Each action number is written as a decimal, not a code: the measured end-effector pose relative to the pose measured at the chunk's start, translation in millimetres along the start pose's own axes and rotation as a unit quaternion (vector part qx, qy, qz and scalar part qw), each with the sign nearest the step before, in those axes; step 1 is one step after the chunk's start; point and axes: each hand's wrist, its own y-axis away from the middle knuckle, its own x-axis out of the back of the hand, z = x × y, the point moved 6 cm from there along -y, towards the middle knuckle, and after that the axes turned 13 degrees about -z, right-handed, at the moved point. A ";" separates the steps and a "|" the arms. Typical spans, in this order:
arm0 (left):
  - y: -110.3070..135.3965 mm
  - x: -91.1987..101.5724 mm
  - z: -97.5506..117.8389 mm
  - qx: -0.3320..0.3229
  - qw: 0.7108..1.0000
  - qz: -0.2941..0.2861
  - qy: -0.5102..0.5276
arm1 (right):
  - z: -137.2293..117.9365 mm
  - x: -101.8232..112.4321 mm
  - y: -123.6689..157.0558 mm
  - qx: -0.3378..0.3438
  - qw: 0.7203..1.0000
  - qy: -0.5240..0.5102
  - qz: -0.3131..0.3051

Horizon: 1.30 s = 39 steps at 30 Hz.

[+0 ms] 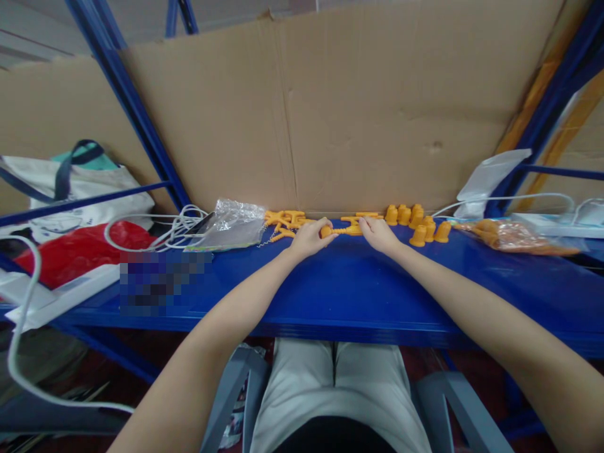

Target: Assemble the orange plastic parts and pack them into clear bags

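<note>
Grips closed: orange cap (325, 231) is pinched in left hand (309, 239), orange stem (350, 230) in right hand (377, 234); loose caps (418, 220) and loose stems (285, 221) seemingly lie unjoined.

The slim orange plastic rod (346, 231) and the small bell-shaped plastic caps (418, 236) are coloured one plain orange. The flat metal shelf (358, 283) is painted deep blue; the cardboard sheet (353, 107) is left unpatterned brown.
</note>
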 end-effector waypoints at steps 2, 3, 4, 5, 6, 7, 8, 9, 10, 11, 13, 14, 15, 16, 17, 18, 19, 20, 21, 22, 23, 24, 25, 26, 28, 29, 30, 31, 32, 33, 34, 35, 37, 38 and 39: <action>0.5 0.2 2.0 -0.001 1.000 0.001 -0.021 | 1.3 -1.9 -2.5 -0.010 0.999 -0.038 -0.020; 0.8 0.4 2.6 0.000 1.000 0.002 -0.030 | 2.0 -3.1 -3.2 -0.020 0.997 -0.061 -0.033; 1.1 0.8 3.1 0.000 0.999 0.003 -0.038 | 2.5 -4.3 -3.4 -0.031 0.995 -0.087 -0.047; 1.4 1.0 3.4 0.000 0.999 0.004 -0.045 | 2.9 -5.5 -3.0 -0.044 0.991 -0.114 -0.061; 1.7 1.1 3.4 0.000 0.999 0.003 -0.051 | 3.2 -6.5 -2.1 -0.060 0.986 -0.142 -0.072; 1.9 1.0 3.4 0.000 0.998 0.001 -0.056 | 3.5 -7.2 -0.7 -0.077 0.980 -0.168 -0.080; 2.0 0.8 3.2 0.000 0.998 -0.001 -0.060 | 3.8 -7.9 1.1 -0.095 0.973 -0.193 -0.087; 2.1 0.6 3.0 0.001 0.998 -0.003 -0.064 | 4.0 -8.5 3.1 -0.113 0.965 -0.215 -0.093; 2.2 0.3 2.8 0.001 0.998 -0.005 -0.067 | 3.9 -9.1 5.2 -0.128 0.958 -0.237 -0.101; 2.4 0.1 2.8 0.000 0.998 -0.006 -0.069 | 3.4 -9.8 7.2 -0.140 0.950 -0.257 -0.111; 2.7 -0.2 3.2 -0.001 0.997 -0.008 -0.072 | 1.8 -11.1 10.7 -0.157 0.933 -0.294 -0.134; 2.8 -0.5 3.6 -0.002 0.997 -0.010 -0.073 | 1.1 -11.7 12.0 -0.164 0.926 -0.308 -0.145; 3.0 -0.7 4.0 -0.002 0.997 -0.014 -0.074 | 0.4 -12.3 13.2 -0.171 0.919 -0.321 -0.155; 3.0 -1.0 4.4 -0.002 0.997 -0.017 -0.075 | 0.0 -13.0 14.1 -0.181 0.912 -0.331 -0.163; 3.1 -1.2 4.7 -0.002 0.997 -0.021 -0.075 | -0.5 -13.9 14.9 -0.190 0.905 -0.340 -0.172; 3.1 -1.3 4.9 -0.001 0.997 -0.024 -0.076 | -0.8 -14.9 15.6 -0.201 0.897 -0.349 -0.180; 3.1 -1.2 5.1 -0.001 0.997 -0.026 -0.077 | -1.2 -15.8 16.2 -0.211 0.891 -0.356 -0.187; 3.0 -1.1 5.3 -0.001 0.997 -0.026 -0.079 | -1.5 -16.4 16.7 -0.220 0.885 -0.362 -0.192; 3.0 -0.8 5.5 -0.001 0.996 -0.026 -0.080 | -1.9 -16.9 17.2 -0.227 0.881 -0.367 -0.196; 3.0 -0.5 5.6 -0.002 0.996 -0.025 -0.082 | -2.2 -16.9 17.7 -0.232 0.878 -0.370 -0.197; 3.0 0.0 5.9 -0.003 0.996 -0.023 -0.084 | -2.7 -17.0 18.1 -0.234 0.875 -0.374 -0.200; 3.1 0.5 6.4 -0.004 0.996 -0.021 -0.086 | -3.0 -17.2 18.5 -0.235 0.872 -0.379 -0.204; 3.3 1.1 7.0 -0.006 0.996 -0.019 -0.088 | -3.3 -17.9 18.9 -0.235 0.867 -0.386 -0.210; 3.4 1.8 7.8 -0.008 0.996 -0.018 -0.090 | -3.4 -19.0 19.2 -0.234 0.863 -0.392 -0.218; 3.8 3.1 9.4 -0.010 0.995 -0.016 -0.094 | -2.9 -21.6 19.1 -0.229 0.854 -0.404 -0.233; 3.8 3.6 10.1 -0.010 0.995 -0.016 -0.097 | -2.5 -22.8 18.6 -0.225 0.852 -0.409 -0.238; 3.7 4.0 10.4 -0.009 0.995 -0.017 -0.100 | -1.8 -23.8 17.8 -0.220 0.850 -0.414 -0.240; 3.4 4.3 10.1 -0.007 0.995 -0.019 -0.101 | -1.3 -24.6 16.8 -0.214 0.849 -0.419 -0.241; 2.9 4.3 9.3 -0.003 0.995 -0.021 -0.102 | -1.1 -24.9 15.7 -0.207 0.848 -0.426 -0.240; 2.3 4.3 7.8 0.001 0.995 -0.023 -0.101 | -1.2 -24.6 14.6 -0.198 0.846 -0.435 -0.237; 1.6 4.4 5.7 0.006 0.995 -0.023 -0.097 | -1.9 -23.8 13.4 -0.184 0.844 -0.447 -0.233; 0.9 4.6 3.2 0.011 0.995 -0.020 -0.092 | -3.1 -22.2 12.2 -0.167 0.840 -0.463 -0.227; 0.0 5.6 -2.3 0.021 0.997 -0.012 -0.080 | -5.7 -17.0 10.1 -0.126 0.832 -0.498 -0.208; -0.2 6.1 -5.0 0.025 0.997 -0.008 -0.073 | -6.6 -14.1 9.4 -0.107 0.829 -0.512 -0.197; -0.2 6.5 -7.4 0.029 0.997 -0.006 -0.065 | -6.7 -11.2 8.6 -0.091 0.829 -0.520 -0.184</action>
